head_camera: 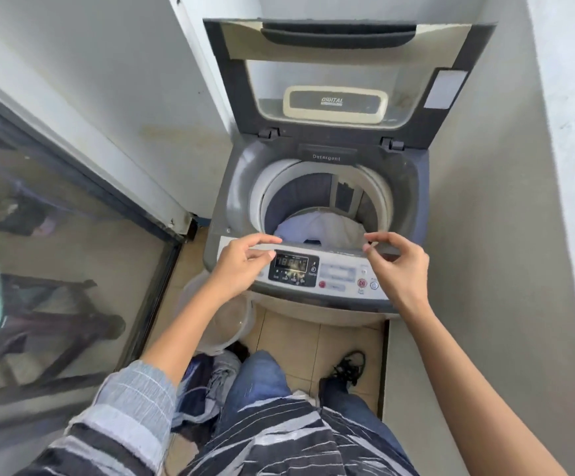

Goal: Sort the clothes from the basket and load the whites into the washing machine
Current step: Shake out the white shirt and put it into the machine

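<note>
White clothes (327, 228) lie heaped in the drum of the washing machine (320, 201) — lid raised upright.

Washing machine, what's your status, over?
Both hands, left hand and right hand, empty over control panel. Whites in drum. Lid up, nothing blocking.

- The left hand (244, 261) is stretched forward, palm down, fingers loosely curled with the index finger and thumb extended, holding nothing.
- The right hand (397, 261) is raised at the same level, fingers bent, thumb and fingertips near each other, empty.
- Both forearms are bare; a striped sleeve covers the left upper arm.
</note>
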Demonstrator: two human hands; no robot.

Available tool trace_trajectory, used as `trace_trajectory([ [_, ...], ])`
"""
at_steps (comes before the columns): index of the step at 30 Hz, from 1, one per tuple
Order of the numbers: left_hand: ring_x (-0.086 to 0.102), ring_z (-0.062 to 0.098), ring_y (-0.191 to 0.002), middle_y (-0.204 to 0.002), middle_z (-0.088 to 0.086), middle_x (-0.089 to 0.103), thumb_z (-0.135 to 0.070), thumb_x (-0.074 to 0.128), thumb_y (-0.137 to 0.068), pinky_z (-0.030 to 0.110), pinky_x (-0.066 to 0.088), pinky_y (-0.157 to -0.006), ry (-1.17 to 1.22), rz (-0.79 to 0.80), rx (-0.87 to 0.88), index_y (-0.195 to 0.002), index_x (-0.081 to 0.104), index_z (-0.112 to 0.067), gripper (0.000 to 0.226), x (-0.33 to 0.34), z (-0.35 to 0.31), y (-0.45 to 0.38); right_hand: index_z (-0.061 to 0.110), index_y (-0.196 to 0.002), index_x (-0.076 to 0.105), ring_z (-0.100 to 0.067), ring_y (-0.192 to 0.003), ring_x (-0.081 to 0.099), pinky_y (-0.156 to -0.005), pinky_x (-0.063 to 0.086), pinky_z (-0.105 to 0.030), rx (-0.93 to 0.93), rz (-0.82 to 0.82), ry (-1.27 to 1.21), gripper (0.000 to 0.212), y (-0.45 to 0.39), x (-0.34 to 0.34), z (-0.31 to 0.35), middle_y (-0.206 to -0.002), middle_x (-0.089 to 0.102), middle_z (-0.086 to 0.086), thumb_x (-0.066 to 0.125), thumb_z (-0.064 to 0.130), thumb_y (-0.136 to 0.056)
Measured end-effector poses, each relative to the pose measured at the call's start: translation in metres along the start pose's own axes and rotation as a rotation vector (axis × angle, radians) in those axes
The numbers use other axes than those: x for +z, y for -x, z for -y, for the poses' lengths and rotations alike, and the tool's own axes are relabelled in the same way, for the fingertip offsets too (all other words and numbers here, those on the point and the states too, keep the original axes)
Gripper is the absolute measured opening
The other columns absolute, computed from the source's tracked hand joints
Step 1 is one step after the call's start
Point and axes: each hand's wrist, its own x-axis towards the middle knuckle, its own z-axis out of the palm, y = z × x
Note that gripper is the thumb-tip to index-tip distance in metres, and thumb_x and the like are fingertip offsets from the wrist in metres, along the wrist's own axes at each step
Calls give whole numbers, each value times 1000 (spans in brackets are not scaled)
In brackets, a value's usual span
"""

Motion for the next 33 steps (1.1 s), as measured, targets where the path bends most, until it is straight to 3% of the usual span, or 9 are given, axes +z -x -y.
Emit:
trace_trajectory([
  [5,72,1,-103,-120,-18,73,-20,69,-100,25,53,-94,-16,27,24,-119,74,-32,23,-14,23,50,26,-101,81,-3,-68,72,-69,54,-18,7,-42,3,14,63,5,2,-100,79,15,76,17,-91],
  [10,67,-11,-106,-119,-31,70,-33,69,-99,16,48,-88,-45,81,89,-119,73,-42,22,-48,66,115,24,-99,81,0,-74,65,-69,48,-13,-27,-80,30,13,157,24,1,-93,77,7,80,15,-89],
  [12,67,-9,-107,-118,-33,69,-38,70,-98,18,50,-90,-49,106,135,-117,74,-44,20,-63,96,147,28,-100,81,-8,-67,60,-66,49,-19,-8,-108,62,15,214,36,-7,-87,75,2,81,19,-89],
  [15,69,-6,-106,-117,-28,72,-36,71,-97,20,52,-92,-50,181,148,-114,75,-42,18,-76,140,189,23,-100,81,-6,-68,61,-66,46,-10,46,-181,58,13,302,60,-24,-80,73,-6,82,16,-89],
  [19,71,-1,-105,-117,-15,75,-28,74,-97,31,56,-102,9,227,69,-114,77,-34,19,-81,188,263,22,-101,81,0,-65,60,-59,43,-7,92,-141,53,16,395,74,-29,-78,73,-1,82,13,-89],
  [25,70,1,-109,-119,-13,73,-37,72,-97,34,55,-104,-15,346,-17,-119,74,-35,22,-73,224,331,22,-103,81,-8,-69,61,-66,49,-23,136,-139,114,16,465,63,-31,-80,73,0,82,14,-89],
  [29,73,8,-105,-116,-11,73,-46,70,-96,41,56,-103,36,324,-90,-121,71,-37,27,-48,251,363,20,-102,82,1,-69,62,-65,44,-10,169,-71,177,15,490,55,-54,-80,72,5,82,13,-88],
  [33,75,6,-99,-113,-12,75,-71,65,-79,44,57,-101,51,323,-163,-119,71,-42,50,-18,278,393,22,-102,82,2,-86,67,-76,49,-17,234,10,223,15,504,53,-85,-85,74,8,82,16,-88],
])
